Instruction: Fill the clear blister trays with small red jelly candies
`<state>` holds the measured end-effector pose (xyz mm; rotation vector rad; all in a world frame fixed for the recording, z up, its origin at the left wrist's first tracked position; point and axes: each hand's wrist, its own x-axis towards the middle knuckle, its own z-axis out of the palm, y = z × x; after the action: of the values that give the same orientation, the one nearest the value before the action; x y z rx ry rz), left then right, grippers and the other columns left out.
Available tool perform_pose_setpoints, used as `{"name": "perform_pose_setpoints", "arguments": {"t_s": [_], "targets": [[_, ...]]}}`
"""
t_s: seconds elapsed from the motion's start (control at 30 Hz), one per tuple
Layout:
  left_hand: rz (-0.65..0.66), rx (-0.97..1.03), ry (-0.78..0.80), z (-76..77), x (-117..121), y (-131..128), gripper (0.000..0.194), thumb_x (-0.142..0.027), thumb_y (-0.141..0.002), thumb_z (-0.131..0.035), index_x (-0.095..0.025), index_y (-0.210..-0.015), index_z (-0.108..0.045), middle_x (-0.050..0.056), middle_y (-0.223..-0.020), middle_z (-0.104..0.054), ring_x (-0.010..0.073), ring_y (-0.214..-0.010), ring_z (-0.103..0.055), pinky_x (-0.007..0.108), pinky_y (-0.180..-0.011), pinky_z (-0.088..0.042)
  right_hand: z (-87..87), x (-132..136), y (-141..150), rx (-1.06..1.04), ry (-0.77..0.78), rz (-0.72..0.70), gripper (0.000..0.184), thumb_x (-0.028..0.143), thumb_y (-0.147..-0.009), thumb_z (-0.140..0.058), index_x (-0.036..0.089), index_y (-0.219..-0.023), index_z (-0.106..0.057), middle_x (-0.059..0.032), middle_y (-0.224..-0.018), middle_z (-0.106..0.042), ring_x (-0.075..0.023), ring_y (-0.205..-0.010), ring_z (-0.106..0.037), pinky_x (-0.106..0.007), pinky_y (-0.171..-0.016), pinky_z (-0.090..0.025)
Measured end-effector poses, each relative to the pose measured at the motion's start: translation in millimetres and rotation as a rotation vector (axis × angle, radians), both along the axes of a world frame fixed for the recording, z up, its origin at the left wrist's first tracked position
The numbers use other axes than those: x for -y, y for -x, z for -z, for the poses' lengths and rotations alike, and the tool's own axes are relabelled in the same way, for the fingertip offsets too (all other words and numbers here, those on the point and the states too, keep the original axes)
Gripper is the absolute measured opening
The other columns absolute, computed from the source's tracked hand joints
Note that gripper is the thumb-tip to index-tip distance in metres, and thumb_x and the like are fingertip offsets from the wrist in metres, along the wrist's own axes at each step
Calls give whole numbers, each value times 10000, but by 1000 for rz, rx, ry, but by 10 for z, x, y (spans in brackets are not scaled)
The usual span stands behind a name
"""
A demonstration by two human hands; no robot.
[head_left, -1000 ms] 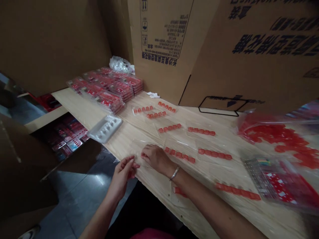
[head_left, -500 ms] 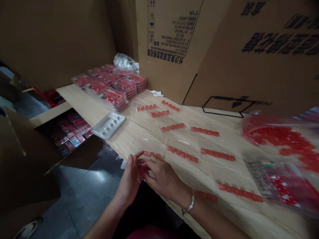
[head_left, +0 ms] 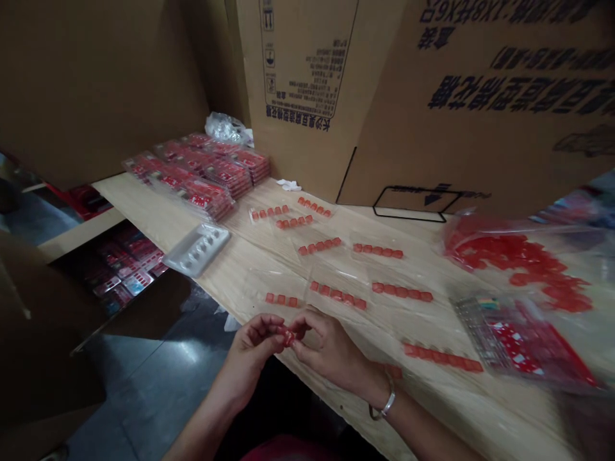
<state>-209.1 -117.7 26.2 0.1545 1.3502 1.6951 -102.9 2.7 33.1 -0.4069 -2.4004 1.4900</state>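
Between my hands is a small translucent red plastic piece (head_left: 288, 337), partly hidden by the fingertips. My left hand (head_left: 250, 352) pinches it from one side with thumb and forefinger. My right hand (head_left: 327, 349), with a silver bracelet on the wrist, pinches it from the other. Just beyond the fingers lies a clear plastic tray with a short red row (head_left: 281, 299). Further clear trays with rows of red pieces, such as one red row (head_left: 337, 295) and another (head_left: 402, 292), are spread over the wooden table (head_left: 230, 282).
Stacked red packages (head_left: 206, 168) stand at the back left, near a white moulded tray (head_left: 196, 250) at the table edge. Large cardboard boxes (head_left: 384, 115) wall the back. To the right lie a bag of loose red pieces (head_left: 519, 262) and clear packages with red cards (head_left: 516, 346).
My hands have shifted slightly right and turned, so the red piece now shows between the fingertips. The whole view has swung slightly to the right.
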Motion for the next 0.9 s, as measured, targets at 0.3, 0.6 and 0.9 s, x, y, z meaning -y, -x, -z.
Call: {"name": "perform_pose_setpoints", "arguments": {"t_s": [0.3, 0.6, 0.9], "targets": [[101, -97, 25, 42, 127, 14, 297, -324, -611, -816, -155, -840, -730, 51, -728, -727, 145, -635, -647, 255, -632, -507, 17, 45, 40, 85, 372, 52, 101, 201, -735, -601, 152, -806, -655, -2, -726, -661, -118, -668, -590, -239, -635, -462], [106, -274, 78, 90, 160, 71, 196, -289, -592, -807, -148, -691, -713, 37, -652, -707, 141, -604, -628, 244, -609, -496, 152, 82, 122, 144, 519, 73, 55, 178, -675, -619, 155, -720, -597, 43, -627, -588, -93, -586, -535, -205, -553, -406], [65, -71, 51, 186, 124, 137, 254, -349, -579, -817, -151, -666, -682, 17, -561, -685, 101, -475, -594, 184, -481, -421, 156, 83, 163, 158, 636, 62, 126, 251, -695, -642, 150, -762, -604, 21, -674, -630, -115, -614, -589, -238, -611, -453]]}}
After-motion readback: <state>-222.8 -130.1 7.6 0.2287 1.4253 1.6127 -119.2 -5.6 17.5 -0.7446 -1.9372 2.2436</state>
